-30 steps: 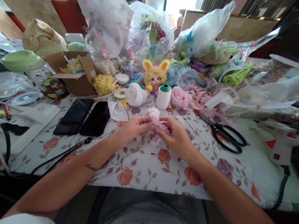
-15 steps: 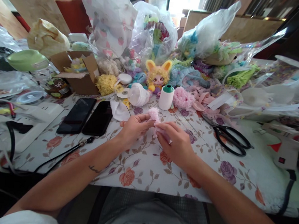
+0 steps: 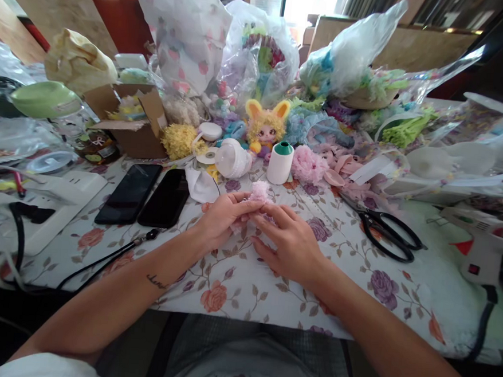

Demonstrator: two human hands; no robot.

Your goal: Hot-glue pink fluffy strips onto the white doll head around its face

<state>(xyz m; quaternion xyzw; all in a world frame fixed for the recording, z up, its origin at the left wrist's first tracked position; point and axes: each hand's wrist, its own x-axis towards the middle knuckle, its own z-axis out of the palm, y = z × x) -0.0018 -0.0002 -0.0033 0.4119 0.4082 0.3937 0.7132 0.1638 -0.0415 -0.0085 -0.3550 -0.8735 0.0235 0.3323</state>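
Observation:
A small fluffy pink yarn piece (image 3: 260,191) rises between my hands above the flowered tablecloth. My left hand (image 3: 226,214) is closed on it, thumb and fingers pinching its lower part. From the right, my right hand (image 3: 288,240) reaches over with its fingertips against the piece near my left thumb. Its fingers are stretched out and its thumb stands apart below. The lower end of the piece is mostly hidden by the fingers. Just beyond stand a white thread cone (image 3: 279,166) with a green top and a pink fluffy bundle (image 3: 309,164).
Black scissors (image 3: 388,232) and a glue gun (image 3: 478,241) lie to the right. Two phones (image 3: 128,194) and a white power strip (image 3: 55,215) are at left. Behind sit a yellow bunny-eared doll (image 3: 266,126), a cardboard box (image 3: 138,137) and several plastic bags (image 3: 351,46).
My right hand's pinch has loosened, its thumb coming away from the fingers. My left hand has moved slightly right and covers more of the yarn piece.

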